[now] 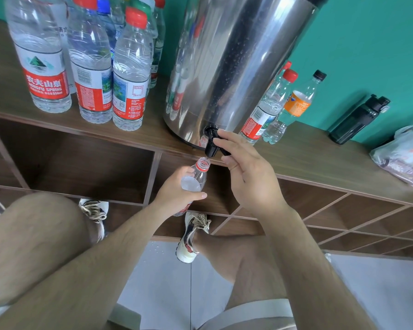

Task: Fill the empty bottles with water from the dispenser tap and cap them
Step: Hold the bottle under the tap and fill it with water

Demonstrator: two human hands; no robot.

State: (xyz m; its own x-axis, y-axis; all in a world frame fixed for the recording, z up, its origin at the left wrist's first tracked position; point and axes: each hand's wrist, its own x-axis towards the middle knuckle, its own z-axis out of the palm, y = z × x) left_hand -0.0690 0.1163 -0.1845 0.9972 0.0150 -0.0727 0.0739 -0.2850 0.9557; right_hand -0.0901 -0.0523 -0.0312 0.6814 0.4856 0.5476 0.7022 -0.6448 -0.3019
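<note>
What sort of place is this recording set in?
Likely an indoor drinks corner, perhaps an office or break room: a steel water dispenser stands on a wooden cubby shelf against a teal wall, with capped water bottles beside it.

Bright, even lighting was recorded.
Glare was seen on the steel dispenser (236, 55) at 12 o'clock; edges were bowed by wide-angle distortion.

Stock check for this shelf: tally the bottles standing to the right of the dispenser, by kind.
Clear bottles with red caps: 2 (one mostly hidden behind the other)
Clear bottle with orange label and black cap: 1
Dark flask: 1
Total: 4
</note>
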